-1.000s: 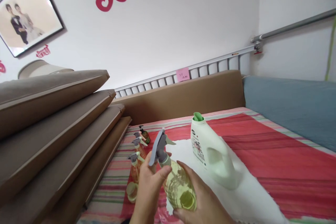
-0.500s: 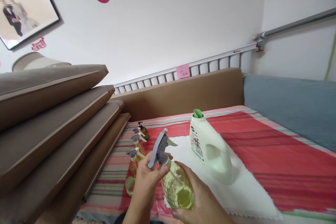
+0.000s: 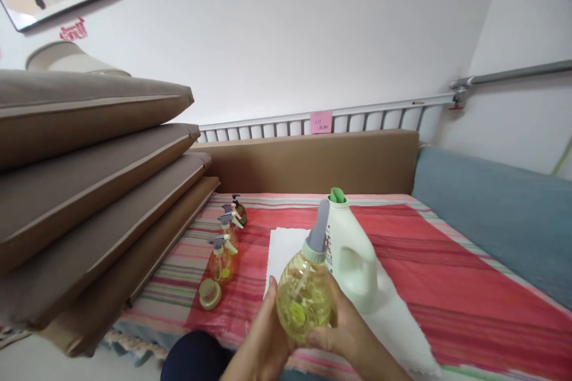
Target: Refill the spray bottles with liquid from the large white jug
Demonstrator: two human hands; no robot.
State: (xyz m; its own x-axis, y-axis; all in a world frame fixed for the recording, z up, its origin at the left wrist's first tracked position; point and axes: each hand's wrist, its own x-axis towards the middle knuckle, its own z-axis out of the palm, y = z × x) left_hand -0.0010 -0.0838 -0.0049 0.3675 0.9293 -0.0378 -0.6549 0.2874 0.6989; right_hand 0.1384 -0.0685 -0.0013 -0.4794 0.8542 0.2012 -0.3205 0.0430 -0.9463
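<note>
Both hands hold a yellow-green clear spray bottle (image 3: 300, 300) with a grey trigger head (image 3: 320, 223), tilted with its top leaning right. My left hand (image 3: 270, 324) cups the bottle's left side and underside. Wrapped round its right side is my right hand (image 3: 342, 321), the thumb across the lower part. Right behind the bottle stands a pale green jug (image 3: 355, 256) with a handle and a green piece (image 3: 336, 195) in its open neck. The jug rests on a white cloth (image 3: 397, 333). The spray head hides part of the jug's label.
Several spray bottles (image 3: 220, 265) and a dark pump bottle (image 3: 240, 212) line the left of the red striped sheet (image 3: 429, 244). A round lidded jar (image 3: 210, 294) sits nearer. Stacked cushions (image 3: 102, 190) border the left, a blue cushion (image 3: 496, 208) the right.
The spray bottle has been turned, so its trigger no longer shows and its head leans right. My left hand has moved from the bottle's neck down to its body. The camera view has shifted.
</note>
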